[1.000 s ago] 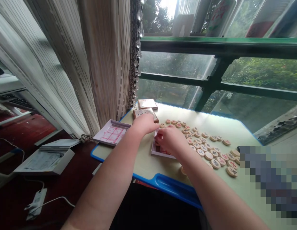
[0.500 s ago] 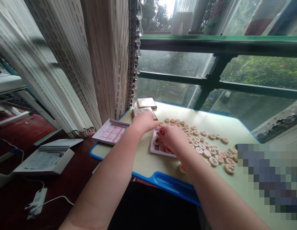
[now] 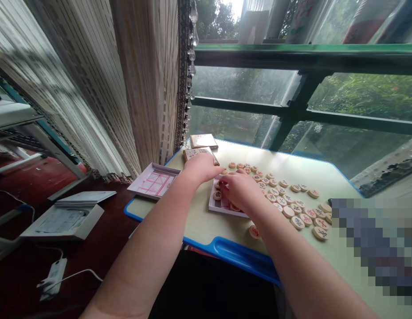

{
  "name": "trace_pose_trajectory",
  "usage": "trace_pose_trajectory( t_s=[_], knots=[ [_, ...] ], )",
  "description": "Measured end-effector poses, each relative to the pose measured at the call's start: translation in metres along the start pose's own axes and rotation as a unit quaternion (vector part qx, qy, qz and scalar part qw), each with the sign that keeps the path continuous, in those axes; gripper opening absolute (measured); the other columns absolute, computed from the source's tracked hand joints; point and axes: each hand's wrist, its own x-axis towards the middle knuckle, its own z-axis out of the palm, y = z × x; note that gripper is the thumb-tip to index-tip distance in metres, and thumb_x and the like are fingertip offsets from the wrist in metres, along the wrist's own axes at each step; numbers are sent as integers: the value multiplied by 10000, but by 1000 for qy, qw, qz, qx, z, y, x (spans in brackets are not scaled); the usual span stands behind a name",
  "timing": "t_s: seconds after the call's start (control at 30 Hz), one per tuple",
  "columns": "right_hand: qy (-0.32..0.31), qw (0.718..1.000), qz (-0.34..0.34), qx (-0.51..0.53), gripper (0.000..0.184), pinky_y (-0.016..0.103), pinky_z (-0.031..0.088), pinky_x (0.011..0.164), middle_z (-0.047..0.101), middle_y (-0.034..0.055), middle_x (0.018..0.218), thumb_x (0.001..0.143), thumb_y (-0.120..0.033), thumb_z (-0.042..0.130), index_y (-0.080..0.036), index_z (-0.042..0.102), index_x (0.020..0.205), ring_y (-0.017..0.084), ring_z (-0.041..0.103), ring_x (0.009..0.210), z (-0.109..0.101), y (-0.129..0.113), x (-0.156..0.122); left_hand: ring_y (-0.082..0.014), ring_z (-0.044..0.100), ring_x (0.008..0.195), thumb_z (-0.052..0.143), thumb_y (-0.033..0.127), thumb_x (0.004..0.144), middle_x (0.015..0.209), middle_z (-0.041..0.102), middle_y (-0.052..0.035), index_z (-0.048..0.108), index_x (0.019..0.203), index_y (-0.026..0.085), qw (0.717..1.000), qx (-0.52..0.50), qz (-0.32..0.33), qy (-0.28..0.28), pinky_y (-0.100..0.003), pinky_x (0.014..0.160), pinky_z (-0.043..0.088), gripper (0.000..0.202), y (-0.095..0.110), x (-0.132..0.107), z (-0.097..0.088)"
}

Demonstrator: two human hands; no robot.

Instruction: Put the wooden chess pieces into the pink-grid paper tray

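A shallow white box (image 3: 216, 207) with red lines inside lies on the pale desk (image 3: 292, 168). A few round wooden chess pieces sit in it. My right hand (image 3: 239, 191) hovers over the box with its fingers curled down onto the pieces; what it grips is hidden. My left hand (image 3: 202, 169) rests at the box's far left corner, fingers bent against the rim. Several more wooden pieces (image 3: 285, 201) lie spread on the desk to the right. One single piece (image 3: 254, 231) lies near the front edge.
A box lid (image 3: 154, 182) with a red grid overhangs the desk's left edge. Two small boxes (image 3: 202, 141) stand at the back by the curtain (image 3: 142, 84). A window (image 3: 292, 102) runs behind. A blue tray edge (image 3: 239, 259) borders the front. An open white box (image 3: 61, 219) lies on the floor.
My right hand has shifted slightly toward the box's far side, uncovering pieces at the box's left. The view has drifted a little; my left hand stays at the box corner.
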Motion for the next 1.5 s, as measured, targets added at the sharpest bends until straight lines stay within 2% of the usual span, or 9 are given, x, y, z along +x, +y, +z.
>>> trace_pose_trajectory(
  t_s=[0.17,0.4,0.6,0.8,0.97,1.2,1.37,1.5],
  knots=[
    [21,1000,-2,5,253,350,396,757,706,90,944,796,-188,521,-198,704,970,265,521,917,3,0,2,-226,611,729,528,458,692,769,692,-95,685,775,166,1000,7,0,-2,-292,610,435,342,1,-1,-1],
    [17,1000,18,10,201,309,388,715,703,77,911,815,-216,504,-194,698,862,232,551,883,3,-3,3,-210,624,758,529,434,708,805,703,-83,685,794,177,1000,22,1,8,-269,633,444,312,2,-1,-1],
    [11,999,33,14,224,304,369,677,710,61,863,807,-216,519,-236,724,894,230,555,881,4,-2,4,-207,624,754,541,390,694,786,703,-73,689,797,183,999,33,7,-8,-262,626,437,274,4,-3,-3],
    [18,999,32,21,233,306,363,665,715,62,805,839,-340,529,-242,739,859,230,565,840,3,-3,5,-207,618,764,527,431,708,814,703,-74,692,811,187,999,35,11,-31,-262,630,431,312,4,-4,-3],
    [14,999,46,21,233,302,376,715,709,62,867,826,-235,528,-269,731,935,222,584,883,1,-4,5,-207,616,776,517,412,716,857,703,-64,679,822,194,998,40,26,-49,-269,643,431,292,2,-3,-2],
    [21,999,46,7,226,308,384,716,691,78,781,817,-222,522,-245,740,873,226,592,842,-1,-4,5,-205,612,757,519,406,692,835,700,-52,656,776,205,998,39,12,-45,-270,591,411,258,2,-3,0],
    [25,999,25,6,220,304,384,697,716,61,847,814,-209,511,-225,731,826,224,576,865,-2,-4,3,-219,622,756,505,408,700,827,700,-59,657,761,205,998,46,11,-41,-282,601,416,261,2,-2,1],
    [16,999,43,16,256,299,394,724,714,76,856,836,-260,485,-219,737,814,220,572,882,-2,-6,3,-220,625,769,506,410,705,834,706,-58,664,768,207,998,50,13,-43,-281,614,421,265,2,-1,1]
  ],
)
